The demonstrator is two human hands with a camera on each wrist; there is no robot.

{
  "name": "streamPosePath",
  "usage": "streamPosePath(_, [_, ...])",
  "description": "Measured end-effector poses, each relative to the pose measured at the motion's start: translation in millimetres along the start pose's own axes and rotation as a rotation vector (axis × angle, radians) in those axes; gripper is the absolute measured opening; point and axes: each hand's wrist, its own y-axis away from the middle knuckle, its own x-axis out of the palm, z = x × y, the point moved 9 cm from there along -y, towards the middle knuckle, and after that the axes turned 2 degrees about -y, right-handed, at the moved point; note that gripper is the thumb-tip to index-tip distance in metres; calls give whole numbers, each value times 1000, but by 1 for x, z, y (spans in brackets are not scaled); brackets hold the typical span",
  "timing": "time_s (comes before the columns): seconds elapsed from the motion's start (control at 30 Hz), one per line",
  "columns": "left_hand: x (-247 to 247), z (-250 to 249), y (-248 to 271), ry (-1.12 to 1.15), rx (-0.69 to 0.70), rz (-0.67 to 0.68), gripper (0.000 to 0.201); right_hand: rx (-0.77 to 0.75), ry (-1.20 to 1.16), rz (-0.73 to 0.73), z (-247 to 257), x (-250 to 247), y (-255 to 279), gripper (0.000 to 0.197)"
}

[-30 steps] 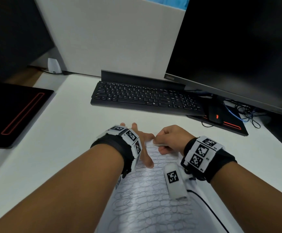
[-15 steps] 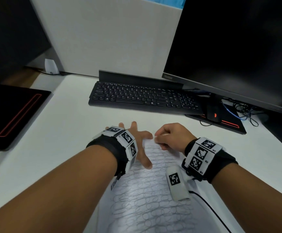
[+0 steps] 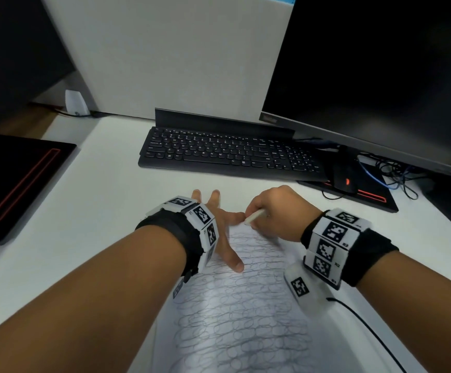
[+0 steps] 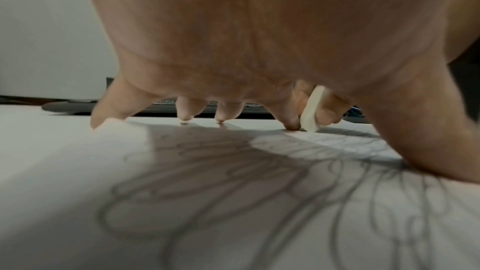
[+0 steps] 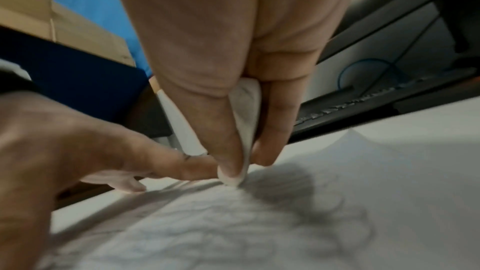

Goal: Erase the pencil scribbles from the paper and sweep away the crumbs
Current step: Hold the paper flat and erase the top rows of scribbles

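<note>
A white sheet of paper (image 3: 235, 319) covered in looping pencil scribbles (image 3: 240, 305) lies on the desk in front of me. My left hand (image 3: 219, 227) is spread flat with straight fingers, pressing the paper's far left corner; the fingertips (image 4: 185, 117) touch the desk and the thumb (image 3: 232, 261) lies on the scribbles. My right hand (image 3: 275, 211) pinches a white eraser (image 3: 255, 216) between thumb and fingers. The eraser's tip (image 5: 233, 180) presses the paper's top edge right beside my left index finger (image 5: 182, 167). The eraser (image 4: 313, 110) also shows behind the left hand.
A black keyboard (image 3: 227, 154) lies just beyond the hands, under a dark monitor (image 3: 375, 71). A black mouse (image 3: 344, 179) sits on a red-trimmed pad (image 3: 375, 197) at right with tangled cables (image 3: 396, 176). A black pad (image 3: 17, 181) lies at left. A black cable (image 3: 367, 329) runs from my right wrist.
The right hand has shifted slightly with the eraser along the paper's top edge, tilting it more upright. The left hand keeps pressing the same corner.
</note>
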Motion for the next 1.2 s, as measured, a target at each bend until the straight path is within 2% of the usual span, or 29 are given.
streamPosePath(0.2, [0, 3, 0, 29, -5, 7, 106, -81, 109, 67, 19, 6, -1, 17])
streamPosePath(0.87, [-8, -1, 4, 72, 57, -95, 97, -77, 151, 52, 15, 1, -6, 19])
streamPosePath(0.93, [-12, 0, 9, 99, 56, -110, 89, -66, 143, 55, 14, 2, -9, 18])
streamPosePath(0.97, [-14, 4, 11, 152, 45, -136, 77, -64, 142, 54, 14, 2, -10, 17])
streamPosePath(1.07, [-32, 19, 18, 296, -3, -339, 15, -75, 146, 48, 14, 2, -12, 17])
streamPosePath(1.13, [-36, 23, 20, 267, -27, -388, 31, -78, 137, 45, 13, 1, -11, 18])
streamPosePath(1.2, [-33, 18, 23, 196, -24, -360, 30, -86, 147, 56, 13, 2, -10, 18])
